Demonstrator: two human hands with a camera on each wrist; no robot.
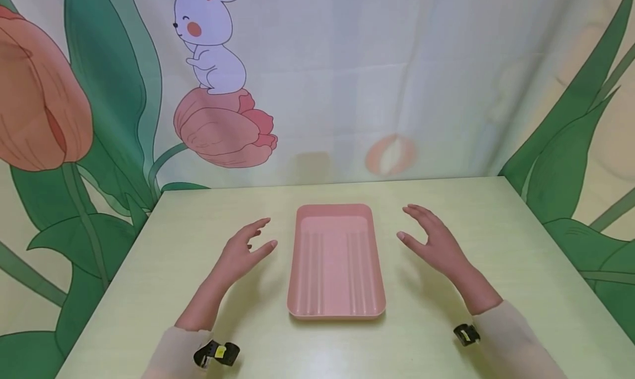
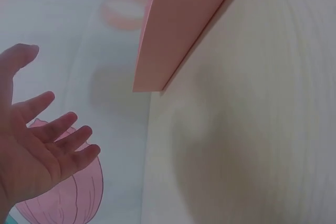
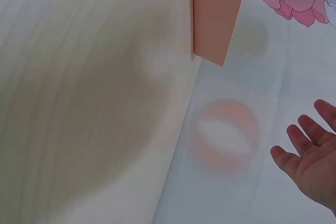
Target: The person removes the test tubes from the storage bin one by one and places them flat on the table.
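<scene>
A pink rectangular tray [image 1: 336, 274] with raised ridges along its floor lies on the table, its long sides running away from me. To its left my left hand [image 1: 243, 255] hovers above the table, fingers relaxed and apart, holding nothing. On the other side my right hand [image 1: 436, 247] hovers likewise, thumb and fingers spread, and touches nothing. The left wrist view shows the tray's side wall [image 2: 181, 24] beyond the loosely bent fingers of the left hand [image 2: 39, 156]. In the right wrist view the right hand [image 3: 315, 161] is apart from the tray wall [image 3: 216, 14].
The pale wooden table [image 1: 198, 219] reaches back to a hanging curtain [image 1: 322, 81] printed with a rabbit, tulips and leaves. Dark wrist bands [image 1: 216, 353] sit at both cream sleeves. Each hand casts a shadow on the tabletop.
</scene>
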